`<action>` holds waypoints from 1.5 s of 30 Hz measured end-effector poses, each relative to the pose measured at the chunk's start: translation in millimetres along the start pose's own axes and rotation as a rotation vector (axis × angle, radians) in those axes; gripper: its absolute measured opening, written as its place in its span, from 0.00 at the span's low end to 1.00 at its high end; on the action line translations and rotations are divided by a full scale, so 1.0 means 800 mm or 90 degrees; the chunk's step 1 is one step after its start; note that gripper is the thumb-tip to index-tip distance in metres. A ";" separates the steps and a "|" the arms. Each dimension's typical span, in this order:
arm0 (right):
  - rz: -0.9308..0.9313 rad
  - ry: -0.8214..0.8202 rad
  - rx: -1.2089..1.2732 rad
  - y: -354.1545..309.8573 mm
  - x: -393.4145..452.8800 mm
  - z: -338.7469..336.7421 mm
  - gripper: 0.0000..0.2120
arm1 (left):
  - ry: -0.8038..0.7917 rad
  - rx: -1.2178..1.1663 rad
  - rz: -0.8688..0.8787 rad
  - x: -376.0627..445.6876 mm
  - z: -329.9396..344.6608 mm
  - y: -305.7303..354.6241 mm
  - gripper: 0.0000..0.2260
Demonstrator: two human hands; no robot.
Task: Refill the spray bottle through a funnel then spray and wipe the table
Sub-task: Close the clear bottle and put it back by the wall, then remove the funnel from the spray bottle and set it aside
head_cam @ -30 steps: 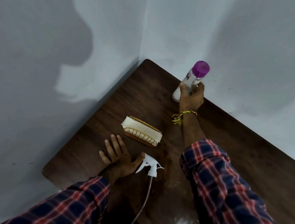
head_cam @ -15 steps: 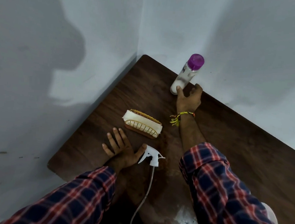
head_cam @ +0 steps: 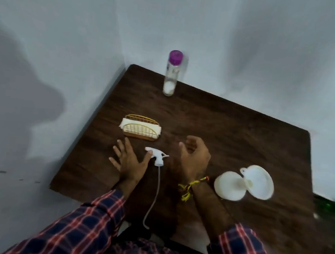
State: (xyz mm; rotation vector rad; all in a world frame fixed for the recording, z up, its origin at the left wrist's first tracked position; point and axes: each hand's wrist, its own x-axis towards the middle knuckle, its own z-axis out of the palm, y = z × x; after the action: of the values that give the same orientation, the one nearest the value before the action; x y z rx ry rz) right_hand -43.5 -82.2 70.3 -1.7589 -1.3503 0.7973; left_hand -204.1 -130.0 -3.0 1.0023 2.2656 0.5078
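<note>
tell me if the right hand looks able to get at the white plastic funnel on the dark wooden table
Probably yes. The right hand hangs loosely curled and empty above the dark wooden table, and the white plastic funnel lies just to its right with only bare tabletop between them.

Gold wire napkin holder [head_cam: 141, 129] with white napkins on a wooden base, left-centre of frame. Grey-white walls [head_cam: 69, 37] meet in a corner at upper centre. Dark green blurred object [head_cam: 330, 206] at right edge.
</note>
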 end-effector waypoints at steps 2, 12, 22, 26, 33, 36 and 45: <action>-0.103 -0.012 -0.040 -0.006 -0.021 -0.038 0.05 | 0.016 -0.006 0.171 -0.031 0.022 0.014 0.41; -0.042 0.269 -0.119 0.038 -0.014 -0.241 0.06 | -0.330 -0.042 0.381 -0.115 0.099 0.082 0.34; 0.124 -0.013 -0.175 0.100 0.034 -0.284 0.05 | -0.392 -0.047 0.378 -0.158 0.143 0.190 0.39; 0.114 -0.042 -0.119 0.097 0.042 -0.299 0.04 | -0.368 -0.010 0.372 -0.161 0.154 0.196 0.31; 0.051 -0.036 -0.110 0.100 0.040 -0.306 0.02 | -0.341 0.028 0.372 -0.164 0.155 0.195 0.32; 0.038 -0.027 -0.106 0.097 0.038 -0.305 0.03 | -0.337 0.029 0.364 -0.166 0.155 0.196 0.31; 0.031 -0.019 -0.122 0.095 0.033 -0.306 0.04 | -0.330 0.038 0.368 -0.168 0.153 0.197 0.31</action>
State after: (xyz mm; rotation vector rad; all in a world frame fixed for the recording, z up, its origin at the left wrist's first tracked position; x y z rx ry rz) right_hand 205.1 -116.0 129.5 -1.9421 -1.4490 0.7435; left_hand 32.1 -119.1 42.9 1.6156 1.5290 0.3539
